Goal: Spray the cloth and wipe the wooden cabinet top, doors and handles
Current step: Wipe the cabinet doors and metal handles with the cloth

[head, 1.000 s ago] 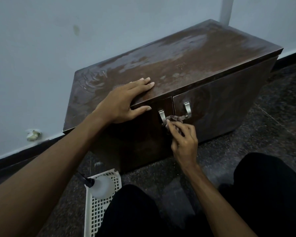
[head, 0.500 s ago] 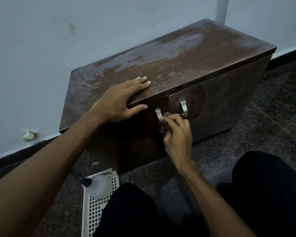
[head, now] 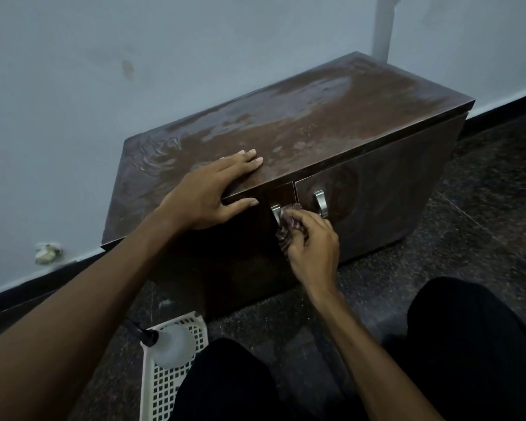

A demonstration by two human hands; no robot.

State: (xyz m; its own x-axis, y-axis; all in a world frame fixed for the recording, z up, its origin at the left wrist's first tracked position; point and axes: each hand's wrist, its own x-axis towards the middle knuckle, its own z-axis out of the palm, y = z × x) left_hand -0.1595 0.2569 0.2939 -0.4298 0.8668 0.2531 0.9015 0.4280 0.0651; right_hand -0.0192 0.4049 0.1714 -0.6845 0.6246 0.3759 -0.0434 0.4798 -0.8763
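Note:
A low dark wooden cabinet (head: 301, 126) stands against the wall, its top streaked with damp smears. My left hand (head: 213, 192) lies flat on the front edge of the top, thumb hanging over the left door. My right hand (head: 312, 241) grips a bunched brownish cloth (head: 287, 229) and holds it against the left metal handle (head: 276, 214). The right handle (head: 321, 203) is uncovered on the right door (head: 377, 192). A spray bottle (head: 170, 344) lies in a white basket by my left knee.
The white plastic basket (head: 167, 387) sits on the dark speckled floor (head: 483, 214) at the lower left. My knees in black trousers fill the bottom of the view. A grey wall with a dark skirting runs behind the cabinet.
My right hand with the cloth has shifted left and down from between the two handles onto the left handle. My left hand has stayed on the cabinet top.

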